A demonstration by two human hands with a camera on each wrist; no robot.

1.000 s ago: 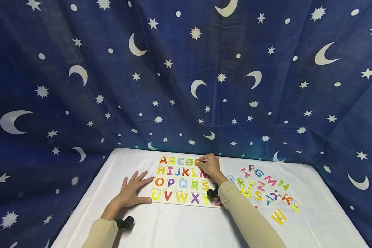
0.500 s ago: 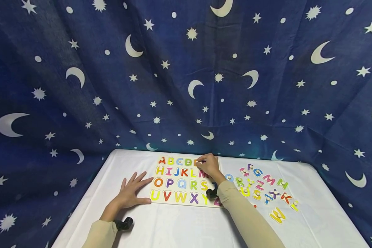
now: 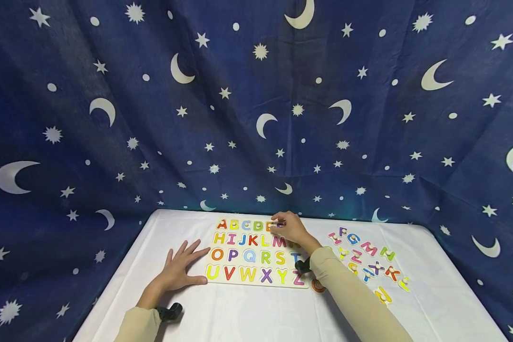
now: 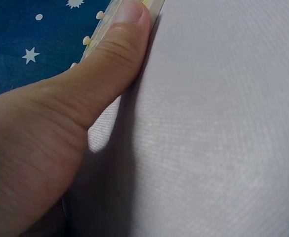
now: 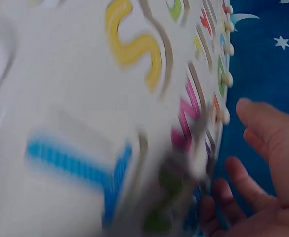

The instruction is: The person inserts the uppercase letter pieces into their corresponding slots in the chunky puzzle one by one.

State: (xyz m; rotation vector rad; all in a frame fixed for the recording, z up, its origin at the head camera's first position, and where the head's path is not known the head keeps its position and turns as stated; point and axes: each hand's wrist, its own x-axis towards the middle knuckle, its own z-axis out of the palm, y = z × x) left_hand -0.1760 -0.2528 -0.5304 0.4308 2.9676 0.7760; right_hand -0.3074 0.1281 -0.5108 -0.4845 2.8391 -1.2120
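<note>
A pale alphabet puzzle board [image 3: 241, 265] lies on the table with rows of coloured letter slots. Knobbed pieces A [image 3: 222, 224], B, C and D sit in its top row, followed by an orange E piece [image 5: 222, 116]. My right hand [image 3: 292, 230] hovers over the top right of the board. In the right wrist view its fingers stand apart from the E's knob, holding nothing. My left hand [image 3: 181, 268] lies spread at the board's left edge; its thumb [image 4: 127, 34] touches the lower corner. The right forearm hides some loose letters.
Loose knobbed letters lie right of the board, among them a purple F [image 3: 343, 232], a blue G [image 3: 353, 239] and a red K [image 3: 392, 273]. A round orange-brown piece [image 3: 318, 285] rests by the lower right corner. A dark starry cloth [image 3: 256, 118] hangs behind the table.
My right hand has let go of the E piece and moved slightly right, fingers loosening. The round piece by the corner has come into view. My left hand stays at the board's edge.
</note>
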